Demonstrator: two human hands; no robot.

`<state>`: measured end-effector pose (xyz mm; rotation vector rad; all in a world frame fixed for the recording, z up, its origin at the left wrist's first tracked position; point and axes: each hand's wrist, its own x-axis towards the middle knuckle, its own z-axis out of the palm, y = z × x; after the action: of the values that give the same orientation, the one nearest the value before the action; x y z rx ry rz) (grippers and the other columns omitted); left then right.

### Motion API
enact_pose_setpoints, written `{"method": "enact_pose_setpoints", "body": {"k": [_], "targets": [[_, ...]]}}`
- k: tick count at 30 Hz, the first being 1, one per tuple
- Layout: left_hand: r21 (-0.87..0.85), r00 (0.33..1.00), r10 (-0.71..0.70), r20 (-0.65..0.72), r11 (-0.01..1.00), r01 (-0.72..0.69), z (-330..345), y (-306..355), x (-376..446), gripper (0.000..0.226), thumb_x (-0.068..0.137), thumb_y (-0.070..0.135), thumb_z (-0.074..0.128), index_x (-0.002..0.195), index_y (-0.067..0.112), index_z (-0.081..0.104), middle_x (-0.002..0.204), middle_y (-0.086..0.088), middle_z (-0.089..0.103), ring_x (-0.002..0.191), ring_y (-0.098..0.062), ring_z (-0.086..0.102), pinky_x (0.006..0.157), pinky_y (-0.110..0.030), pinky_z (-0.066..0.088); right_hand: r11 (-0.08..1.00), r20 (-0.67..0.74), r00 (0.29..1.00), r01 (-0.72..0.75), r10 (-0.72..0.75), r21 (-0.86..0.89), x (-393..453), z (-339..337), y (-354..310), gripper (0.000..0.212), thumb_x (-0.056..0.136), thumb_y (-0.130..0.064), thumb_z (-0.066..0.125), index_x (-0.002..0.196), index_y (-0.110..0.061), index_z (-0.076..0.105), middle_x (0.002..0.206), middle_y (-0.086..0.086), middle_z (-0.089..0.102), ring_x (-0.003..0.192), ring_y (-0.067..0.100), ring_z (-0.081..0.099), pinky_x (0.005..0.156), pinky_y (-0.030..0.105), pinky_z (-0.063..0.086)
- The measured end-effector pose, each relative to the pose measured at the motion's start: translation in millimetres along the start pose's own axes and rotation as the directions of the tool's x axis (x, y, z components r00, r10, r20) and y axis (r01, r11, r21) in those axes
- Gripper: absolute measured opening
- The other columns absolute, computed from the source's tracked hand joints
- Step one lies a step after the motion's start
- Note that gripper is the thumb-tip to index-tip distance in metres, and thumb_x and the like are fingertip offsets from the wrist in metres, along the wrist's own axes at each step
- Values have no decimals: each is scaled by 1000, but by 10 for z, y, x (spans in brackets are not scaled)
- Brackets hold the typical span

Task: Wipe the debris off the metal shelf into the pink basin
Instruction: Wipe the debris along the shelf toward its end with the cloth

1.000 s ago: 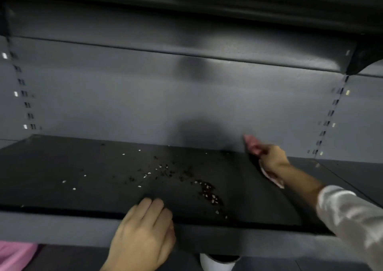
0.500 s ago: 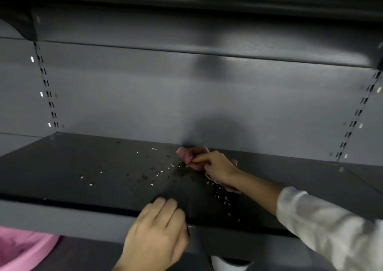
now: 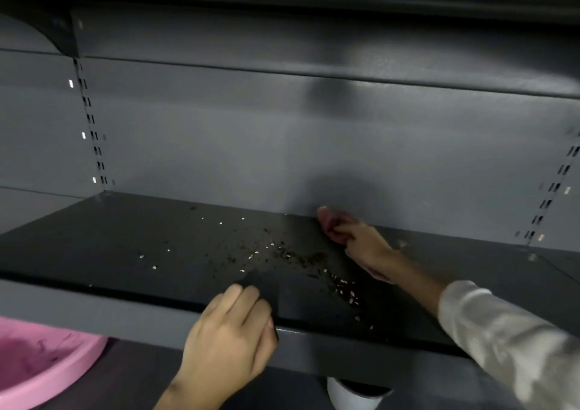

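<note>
A dark metal shelf (image 3: 131, 240) carries scattered debris (image 3: 301, 257): brown crumbs and pale seeds in a band across its middle toward the front right. My right hand (image 3: 365, 246) presses a pink cloth (image 3: 329, 223) against the back of the shelf, just right of the debris. My left hand (image 3: 230, 337) rests on the shelf's front edge, fingers curled over the lip. The pink basin (image 3: 53, 369) sits below the shelf at the lower left, only partly in view.
The grey back panel (image 3: 282, 146) has slotted uprights at left and right. Another shelf hangs overhead. A white round container (image 3: 354, 395) stands under the shelf, right of my left hand.
My right hand with the cloth swept left into the debris, then drew back right toward the rear of the shelf. More of the pink basin shows at lower left. My left hand stayed on the edge.
</note>
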<state>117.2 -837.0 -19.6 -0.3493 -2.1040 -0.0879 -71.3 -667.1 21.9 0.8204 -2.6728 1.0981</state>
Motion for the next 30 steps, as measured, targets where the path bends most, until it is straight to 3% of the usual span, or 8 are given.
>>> {"method": "enact_pose_setpoints", "body": {"k": [7,14,17,19,23,26,28,30], "targets": [[-15,999,5,36,1000,-5,-37,-17,-12,29,77,13,43,53,5,56,56,-8,49,63,-18,32,57,-26,30,991,215,969,132,-124,-20,-152,203,-307,53,77,14,36,115,-12,61,131,5,57,124,12,46,100,6,22],[13,996,36,79,999,-37,-156,-228,-53,29,78,12,41,54,5,56,56,-7,49,62,-17,31,55,-28,31,999,-129,991,-38,33,-38,-663,-669,144,58,70,26,40,117,-3,58,123,7,56,110,1,45,81,-11,26],[-18,994,83,75,997,-82,-171,-293,-69,29,78,12,43,53,7,56,56,-5,49,56,-18,39,49,-28,38,957,-246,934,-283,260,-62,-1031,-862,466,48,74,23,42,117,7,54,134,22,50,127,23,42,99,5,32],[-55,991,110,71,993,-106,-166,-310,-84,27,77,13,44,53,8,56,56,-5,49,54,-19,42,44,-30,41,931,-314,882,-365,351,14,-1085,-725,487,47,65,31,37,105,16,55,131,24,52,127,25,42,91,-5,23],[-154,991,119,61,982,-108,-171,-333,-75,25,76,15,44,54,9,56,57,-5,52,55,-21,46,46,-25,44,923,-343,859,-376,380,80,-961,-276,227,52,67,23,38,101,-6,64,125,1,57,122,11,44,98,11,21],[-192,991,116,71,976,-100,-177,-316,-60,23,72,16,43,54,10,55,56,-5,52,53,-22,51,47,-24,44,925,-320,879,-380,353,-23,-774,121,-127,42,72,7,41,70,-32,59,88,-10,56,88,1,51,89,18,33],[-209,987,135,83,971,-115,-197,-340,-59,21,71,18,43,54,12,55,57,-4,53,54,-21,53,47,-23,45,937,-259,909,-347,327,-38,-603,422,-409,35,78,2,39,60,-27,48,80,-4,44,64,-12,42,75,6,34],[-213,979,183,89,964,-161,-229,-389,-67,20,69,18,43,55,13,56,58,-3,54,54,-21,54,46,-23,45,936,-220,911,-348,349,42,-457,695,-750,34,83,-2,41,79,-32,56,94,4,50,79,-24,46,69,-7,27]]}}
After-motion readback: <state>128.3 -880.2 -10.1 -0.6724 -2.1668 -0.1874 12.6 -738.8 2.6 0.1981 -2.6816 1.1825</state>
